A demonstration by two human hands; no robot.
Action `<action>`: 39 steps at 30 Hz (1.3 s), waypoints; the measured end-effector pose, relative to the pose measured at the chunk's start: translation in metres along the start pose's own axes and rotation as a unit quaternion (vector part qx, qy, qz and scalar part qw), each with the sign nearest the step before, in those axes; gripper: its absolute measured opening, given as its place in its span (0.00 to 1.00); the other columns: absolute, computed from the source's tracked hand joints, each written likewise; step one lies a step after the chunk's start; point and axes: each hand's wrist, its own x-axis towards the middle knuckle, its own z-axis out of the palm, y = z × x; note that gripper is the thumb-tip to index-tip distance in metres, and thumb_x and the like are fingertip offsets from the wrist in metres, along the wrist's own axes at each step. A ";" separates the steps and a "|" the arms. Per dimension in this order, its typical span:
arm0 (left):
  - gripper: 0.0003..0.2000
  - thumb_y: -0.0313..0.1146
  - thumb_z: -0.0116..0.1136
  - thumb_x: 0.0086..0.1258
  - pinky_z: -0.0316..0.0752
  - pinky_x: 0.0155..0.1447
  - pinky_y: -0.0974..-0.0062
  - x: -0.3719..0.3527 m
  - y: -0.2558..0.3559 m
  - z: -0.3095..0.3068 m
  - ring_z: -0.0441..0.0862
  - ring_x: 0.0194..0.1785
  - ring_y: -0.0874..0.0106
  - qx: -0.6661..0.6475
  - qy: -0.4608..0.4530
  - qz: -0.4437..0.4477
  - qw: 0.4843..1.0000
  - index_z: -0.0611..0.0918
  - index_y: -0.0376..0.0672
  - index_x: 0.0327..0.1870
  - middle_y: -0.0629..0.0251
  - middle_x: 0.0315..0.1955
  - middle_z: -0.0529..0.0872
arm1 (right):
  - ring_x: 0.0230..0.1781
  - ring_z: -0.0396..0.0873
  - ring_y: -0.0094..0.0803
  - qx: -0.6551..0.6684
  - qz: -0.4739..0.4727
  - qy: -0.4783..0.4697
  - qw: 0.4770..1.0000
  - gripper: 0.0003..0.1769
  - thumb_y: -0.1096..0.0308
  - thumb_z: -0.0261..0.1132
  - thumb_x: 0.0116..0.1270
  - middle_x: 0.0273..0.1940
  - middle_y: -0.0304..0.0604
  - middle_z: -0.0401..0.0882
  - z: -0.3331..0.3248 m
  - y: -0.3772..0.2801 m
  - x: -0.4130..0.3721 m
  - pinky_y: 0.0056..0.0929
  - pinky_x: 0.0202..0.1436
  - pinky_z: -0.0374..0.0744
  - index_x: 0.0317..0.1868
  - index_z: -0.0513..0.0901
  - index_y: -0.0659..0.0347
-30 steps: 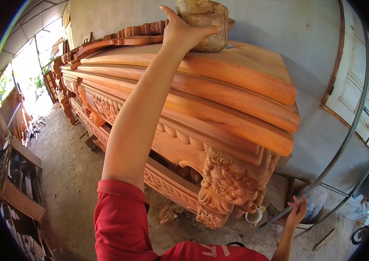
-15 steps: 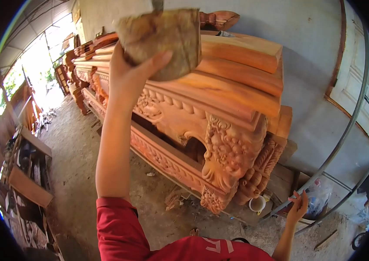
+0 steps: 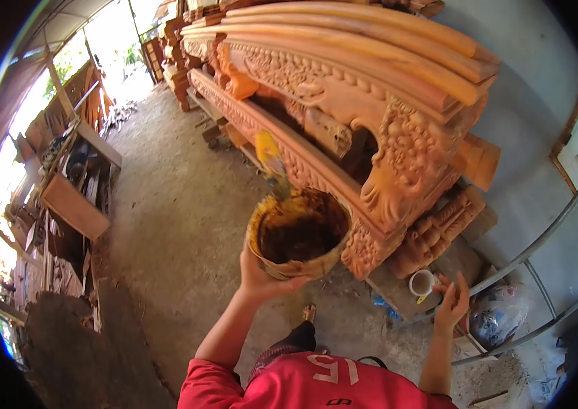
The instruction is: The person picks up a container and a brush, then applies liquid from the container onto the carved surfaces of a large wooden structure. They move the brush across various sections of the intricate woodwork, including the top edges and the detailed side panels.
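Observation:
My left hand (image 3: 259,278) grips a stained bucket (image 3: 286,268) from below and the side, its thumb along the near wall. Dark brown residue or liquid coats the inside; the depth cannot be told. A brush-like tool with a yellow handle (image 3: 268,148) stands in it, leaning on the far rim, its lower end hidden. Beyond the bucket stands a large carved wooden piece (image 3: 408,160) with floral relief and a smooth moulded top. My right hand (image 3: 452,300) hangs at the lower right with fingers apart, holding nothing visible, close to a white cup (image 3: 422,282).
A curved metal tube frame (image 3: 537,242) arcs along the right side, with a clear plastic bag (image 3: 500,315) behind it. Boards and scrap wood (image 3: 74,208) are stacked on the left. A concrete floor (image 3: 166,184) runs beside the carved piece.
The bucket has come down from above the carved piece's top to in front of me, tilting so its inside and the yellow handle show. My view has tipped downward.

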 end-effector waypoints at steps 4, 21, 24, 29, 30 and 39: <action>0.51 0.35 0.75 0.34 0.60 0.62 0.68 -0.051 -0.014 -0.007 0.66 0.59 0.65 0.030 -0.032 0.013 0.999 0.55 0.32 0.61 0.52 0.56 0.65 | 0.23 0.78 0.29 0.070 -0.044 -0.077 0.994 0.17 0.72 0.49 0.66 0.34 0.51 0.79 0.033 -0.026 -0.015 0.21 0.28 0.75 0.55 0.66 0.68; 0.51 0.43 0.75 0.35 0.58 0.62 0.54 -0.059 -0.065 -0.097 0.63 0.59 0.49 0.027 -0.080 0.100 0.991 0.55 0.39 0.62 0.39 0.57 0.61 | 0.60 0.64 0.42 0.042 -0.313 -0.441 0.840 0.30 0.53 0.71 0.43 0.54 0.41 0.71 0.206 -0.219 0.011 0.43 0.66 0.49 0.48 0.76 0.52; 0.51 0.42 0.75 0.35 0.58 0.62 0.55 -0.050 -0.080 -0.122 0.63 0.59 0.48 0.047 -0.100 0.115 0.987 0.55 0.39 0.62 0.39 0.57 0.61 | 0.61 0.63 0.40 0.054 -0.293 -0.440 0.847 0.24 0.55 0.69 0.46 0.54 0.41 0.71 0.227 -0.217 0.001 0.44 0.67 0.41 0.45 0.78 0.48; 0.53 0.39 0.76 0.32 0.58 0.62 0.56 -0.026 -0.088 -0.143 0.60 0.62 0.50 0.016 -0.087 0.122 0.989 0.54 0.43 0.63 0.40 0.58 0.59 | 0.55 0.69 0.45 0.069 -0.246 -0.338 0.906 0.16 0.81 0.55 0.49 0.48 0.45 0.76 0.236 -0.206 -0.004 0.43 0.64 0.55 0.38 0.81 0.55; 0.53 0.39 0.76 0.32 0.58 0.62 0.56 -0.023 -0.091 -0.147 0.60 0.62 0.50 0.014 -0.089 0.123 0.988 0.54 0.43 0.63 0.40 0.58 0.59 | 0.55 0.69 0.45 0.068 -0.245 -0.337 0.907 0.16 0.81 0.55 0.49 0.48 0.45 0.76 0.238 -0.204 -0.004 0.43 0.64 0.55 0.38 0.81 0.55; 0.49 0.35 0.74 0.37 0.61 0.61 0.66 0.037 -0.089 -0.156 0.65 0.59 0.64 -0.146 -0.093 -0.030 0.985 0.54 0.31 0.60 0.52 0.56 0.63 | 0.43 0.78 0.42 0.045 -0.258 -0.192 0.946 0.10 0.79 0.57 0.53 0.41 0.48 0.79 0.250 -0.199 0.003 0.34 0.45 0.75 0.37 0.78 0.61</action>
